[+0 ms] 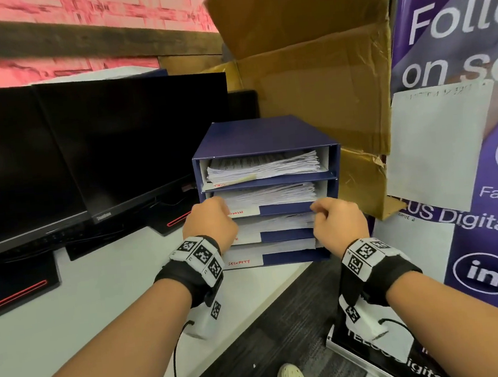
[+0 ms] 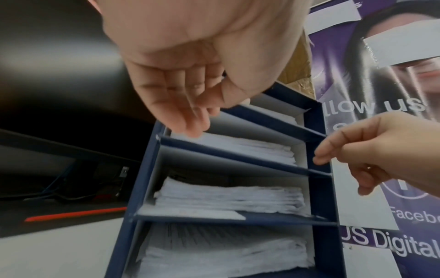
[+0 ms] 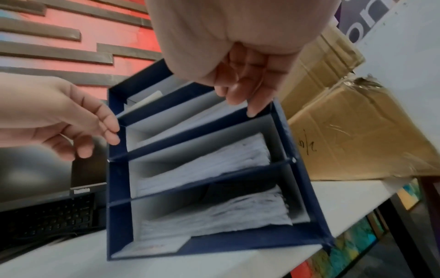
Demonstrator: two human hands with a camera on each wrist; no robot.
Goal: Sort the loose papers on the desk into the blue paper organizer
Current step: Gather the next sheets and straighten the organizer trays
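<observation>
Squaring the stacks, both the left hand point(image 1: 210, 222) and right hand point(image 1: 337, 222), loose-fingered and empty, should steady the blue paper organizer point(image 1: 262, 138) gently.

the blue cardboard paper organizer point(image 1: 263, 144) stands at the right end of the white surface point(image 1: 72, 327), its four open slots facing the person. stacks of white papers point(image 1: 262, 167) fill much of each slot, leaving a gap above every stack. two black flat monitors point(image 1: 86, 149) stand close on its left, and a brown cardboard box point(image 1: 317, 90) rises just behind and to its right. the left hand point(image 1: 211, 219) and right hand point(image 1: 337, 220) sit at the organizer's front edges, partly covering the middle slots. the near surface lies bare.
</observation>
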